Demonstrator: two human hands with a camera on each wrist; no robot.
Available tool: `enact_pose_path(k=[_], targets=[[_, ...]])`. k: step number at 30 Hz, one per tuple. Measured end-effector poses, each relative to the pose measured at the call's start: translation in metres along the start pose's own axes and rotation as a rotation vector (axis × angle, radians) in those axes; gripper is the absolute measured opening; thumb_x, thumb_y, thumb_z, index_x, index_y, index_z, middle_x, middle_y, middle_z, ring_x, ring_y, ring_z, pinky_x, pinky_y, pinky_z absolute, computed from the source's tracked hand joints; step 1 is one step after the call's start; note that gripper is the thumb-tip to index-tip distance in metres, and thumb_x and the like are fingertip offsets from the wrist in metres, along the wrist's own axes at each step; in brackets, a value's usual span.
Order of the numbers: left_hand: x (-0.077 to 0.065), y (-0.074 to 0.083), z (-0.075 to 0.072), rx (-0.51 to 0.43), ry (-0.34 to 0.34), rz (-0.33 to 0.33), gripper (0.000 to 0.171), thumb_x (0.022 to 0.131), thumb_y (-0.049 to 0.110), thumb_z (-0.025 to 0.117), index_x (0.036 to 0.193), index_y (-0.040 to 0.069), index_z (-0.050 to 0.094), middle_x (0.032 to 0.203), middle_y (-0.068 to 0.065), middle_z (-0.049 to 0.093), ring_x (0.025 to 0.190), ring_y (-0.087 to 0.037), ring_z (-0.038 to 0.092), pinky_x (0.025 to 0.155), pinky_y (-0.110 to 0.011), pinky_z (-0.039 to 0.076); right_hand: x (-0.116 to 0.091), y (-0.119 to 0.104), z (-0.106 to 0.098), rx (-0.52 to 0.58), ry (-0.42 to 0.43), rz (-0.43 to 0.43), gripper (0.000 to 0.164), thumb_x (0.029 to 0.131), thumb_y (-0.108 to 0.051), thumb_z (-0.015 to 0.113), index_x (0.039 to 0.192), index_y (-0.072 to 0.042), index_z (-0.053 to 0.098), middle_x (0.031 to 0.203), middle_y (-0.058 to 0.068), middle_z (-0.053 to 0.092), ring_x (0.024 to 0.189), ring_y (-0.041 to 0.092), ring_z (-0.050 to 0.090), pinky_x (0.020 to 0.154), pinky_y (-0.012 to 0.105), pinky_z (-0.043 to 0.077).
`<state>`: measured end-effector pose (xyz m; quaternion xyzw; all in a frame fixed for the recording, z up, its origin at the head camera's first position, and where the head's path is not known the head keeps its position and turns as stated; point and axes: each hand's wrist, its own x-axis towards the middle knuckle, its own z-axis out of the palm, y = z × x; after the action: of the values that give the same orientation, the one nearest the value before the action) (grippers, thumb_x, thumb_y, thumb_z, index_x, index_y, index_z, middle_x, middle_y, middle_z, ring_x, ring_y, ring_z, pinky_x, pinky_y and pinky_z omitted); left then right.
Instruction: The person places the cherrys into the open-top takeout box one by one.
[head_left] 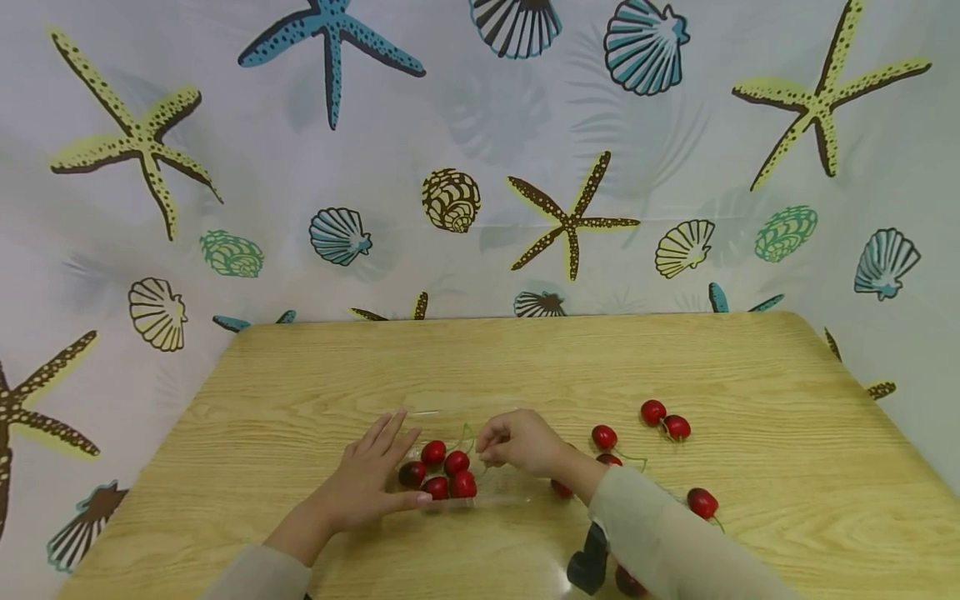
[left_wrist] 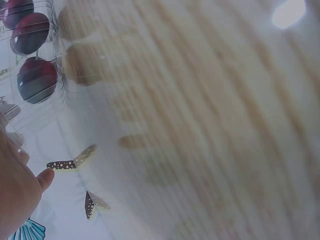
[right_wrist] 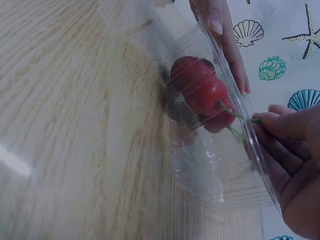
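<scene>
A clear plastic box (right_wrist: 220,192) on the table holds several red cherries (head_left: 457,462) gathered toward its left side. My left hand (head_left: 367,479) rests against the box's left edge with fingers spread and straight. Over the right part of the box, my right hand (head_left: 525,442) pinches a green cherry stem (right_wrist: 256,120) between thumb and fingertips. In the right wrist view that stem leads to a cherry (right_wrist: 212,95) inside the box. The left wrist view shows dark red cherries (left_wrist: 37,80) behind the clear wall, with only part of the left hand (left_wrist: 20,190).
More cherries lie loose on the wooden table (head_left: 300,358): a joined pair (head_left: 664,420) at the back right, one (head_left: 604,437) nearer the box and another (head_left: 702,503) beside the right sleeve. A black object (head_left: 588,562) sits under the right forearm. A patterned curtain (head_left: 480,125) hangs behind.
</scene>
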<state>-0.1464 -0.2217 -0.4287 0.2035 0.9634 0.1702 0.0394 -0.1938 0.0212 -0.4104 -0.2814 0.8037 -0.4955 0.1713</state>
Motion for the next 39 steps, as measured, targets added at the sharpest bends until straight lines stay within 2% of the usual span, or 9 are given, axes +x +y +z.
enact_pose_path(k=[8, 19, 35, 39], targets=[[0.0001, 0.0003, 0.0004, -0.003, 0.002, 0.001, 0.090, 0.071, 0.067, 0.046, 0.137, 0.011, 0.024, 0.144, -0.007, 0.001, 0.129, -0.030, -0.001, 0.088, -0.065, 0.012, 0.0035, -0.0001, 0.0040, -0.080, -0.012, -0.007, 0.004, 0.078, 0.001, 0.060, 0.080, 0.003, 0.063, 0.070, 0.003, 0.062, 0.062, 0.008, 0.057, 0.055, 0.021, 0.046], [-0.0001, 0.0014, -0.0002, -0.004, 0.015, 0.012, 0.090, 0.071, 0.067, 0.046, 0.137, 0.011, 0.024, 0.144, -0.006, 0.001, 0.129, -0.030, 0.000, 0.088, -0.064, 0.012, 0.0057, -0.0015, 0.0051, -0.148, -0.002, -0.007, 0.005, 0.078, 0.002, 0.058, 0.079, 0.003, 0.063, 0.066, 0.002, 0.060, 0.057, 0.005, 0.053, 0.051, 0.019, 0.043], [-0.0005, 0.0035, -0.0003, 0.003, 0.017, 0.008, 0.088, 0.072, 0.065, 0.047, 0.137, 0.010, 0.025, 0.144, -0.008, 0.003, 0.128, -0.031, 0.001, 0.088, -0.064, 0.013, 0.0034, -0.0043, -0.0004, -0.111, 0.038, 0.037, 0.009, 0.080, -0.003, 0.059, 0.085, 0.003, 0.063, 0.073, 0.005, 0.063, 0.063, 0.007, 0.057, 0.054, 0.020, 0.045], [-0.0004, 0.0025, 0.0000, 0.006, 0.020, 0.012, 0.088, 0.072, 0.065, 0.047, 0.137, 0.010, 0.025, 0.144, -0.008, 0.002, 0.129, -0.031, 0.001, 0.088, -0.064, 0.013, 0.0021, -0.0023, -0.0038, -0.097, 0.048, 0.037, 0.011, 0.081, -0.005, 0.058, 0.087, 0.003, 0.063, 0.075, 0.008, 0.063, 0.065, 0.012, 0.059, 0.055, 0.023, 0.046]])
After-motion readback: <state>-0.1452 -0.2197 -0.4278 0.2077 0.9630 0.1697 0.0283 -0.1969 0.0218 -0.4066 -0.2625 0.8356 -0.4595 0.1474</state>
